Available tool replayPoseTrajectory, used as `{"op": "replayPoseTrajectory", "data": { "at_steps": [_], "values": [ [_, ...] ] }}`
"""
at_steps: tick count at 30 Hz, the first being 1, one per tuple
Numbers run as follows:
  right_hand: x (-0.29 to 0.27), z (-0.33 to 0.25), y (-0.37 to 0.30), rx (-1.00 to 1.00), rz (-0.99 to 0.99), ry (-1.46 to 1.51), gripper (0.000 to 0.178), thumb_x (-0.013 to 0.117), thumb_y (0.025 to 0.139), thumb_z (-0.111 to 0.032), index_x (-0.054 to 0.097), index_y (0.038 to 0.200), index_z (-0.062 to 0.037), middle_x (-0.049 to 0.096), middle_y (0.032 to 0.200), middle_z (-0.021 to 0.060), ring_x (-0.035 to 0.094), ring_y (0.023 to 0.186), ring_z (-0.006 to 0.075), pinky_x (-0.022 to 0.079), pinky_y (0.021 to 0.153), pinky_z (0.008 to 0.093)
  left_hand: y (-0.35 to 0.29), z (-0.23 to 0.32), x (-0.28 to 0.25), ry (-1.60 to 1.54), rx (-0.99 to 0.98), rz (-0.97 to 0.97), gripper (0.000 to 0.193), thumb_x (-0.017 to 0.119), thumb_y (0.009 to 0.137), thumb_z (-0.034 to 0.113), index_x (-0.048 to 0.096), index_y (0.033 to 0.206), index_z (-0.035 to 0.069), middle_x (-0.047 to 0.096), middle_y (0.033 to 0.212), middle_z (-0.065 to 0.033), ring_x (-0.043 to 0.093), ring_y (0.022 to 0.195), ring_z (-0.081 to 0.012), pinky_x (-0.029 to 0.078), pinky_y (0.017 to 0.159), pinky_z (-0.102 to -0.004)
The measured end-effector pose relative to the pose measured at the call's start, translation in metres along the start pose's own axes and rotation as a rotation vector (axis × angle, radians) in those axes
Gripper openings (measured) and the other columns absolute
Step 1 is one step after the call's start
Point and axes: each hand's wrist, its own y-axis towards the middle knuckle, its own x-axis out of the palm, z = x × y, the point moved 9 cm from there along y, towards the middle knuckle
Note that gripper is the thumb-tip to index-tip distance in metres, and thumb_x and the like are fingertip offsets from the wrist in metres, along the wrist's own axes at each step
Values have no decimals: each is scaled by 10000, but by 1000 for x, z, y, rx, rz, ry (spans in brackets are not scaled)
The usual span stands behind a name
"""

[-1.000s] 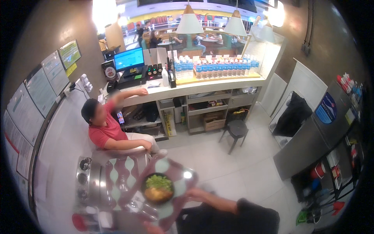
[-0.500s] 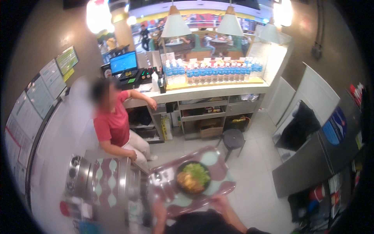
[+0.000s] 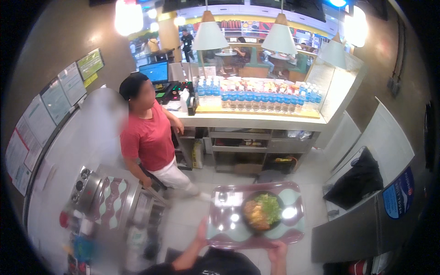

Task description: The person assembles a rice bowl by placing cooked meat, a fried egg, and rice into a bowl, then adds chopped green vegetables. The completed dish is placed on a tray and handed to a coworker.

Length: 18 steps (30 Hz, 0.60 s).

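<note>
My left hand (image 3: 201, 232) grips the left edge of a glossy serving tray (image 3: 224, 225) patterned in maroon and pale green. At the tray's near right corner, my right hand (image 3: 277, 251) is closed on the rim. The tray hangs in front of my body, above the floor. On its right half stands a round black bowl (image 3: 264, 233) holding green leaves (image 3: 272, 206) and a browned, orange-yellow food (image 3: 256, 216). Toward the far left corner lies a shiny, spoon-like piece (image 3: 223, 197), with a small whitish item beside it that I cannot make out.
A person in a red shirt (image 3: 149, 135) stands at left, beside a metal worktable carrying another patterned tray (image 3: 110, 201). Ahead runs a counter (image 3: 256, 118) lined with water bottles (image 3: 261, 101). A dark stool (image 3: 270, 176) sits beyond my tray; a dark cabinet (image 3: 353, 229) is at right.
The tray, still in both my hands, has shifted right and now lies straighter in view. The person in red stands more upright, head turned toward the counter.
</note>
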Motion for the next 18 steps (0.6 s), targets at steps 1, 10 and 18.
{"op": "replayPoseTrajectory", "data": {
  "at_steps": [1, 10, 18],
  "values": [
    [0, -12, 3, -32, 5, -4, 265, 559, 781, 63, 596, 1043, 44, 677, 1039, 225, 710, 981, 452, 588, 857, 691, 16, -2, 3, 47, 36, 50, 594, 443, 1080, 507, 550, 1376, 3, 643, 1258, -158, 638, 1155, -307, 538, 1001, -479],
    [-15, -102, 52, -48, 24, 84, 405, 548, 796, 42, 558, 1198, 89, 689, 1164, 245, 704, 1048, 456, 592, 875, 661, 151, -77, 1, -14, -283, -20, 394, 625, 815, 213, 680, 1060, -91, 739, 945, -228, 749, 855, -362, 611, 858, -459],
    [-54, -208, 95, -149, 170, 41, 448, 568, 761, 47, 600, 1208, 66, 698, 1113, 205, 706, 1013, 386, 563, 961, 571, 257, -167, 32, 254, -484, -102, 430, 634, 653, -22, 668, 1068, -129, 733, 880, -204, 730, 726, -313, 627, 772, -423]
  ]
}}
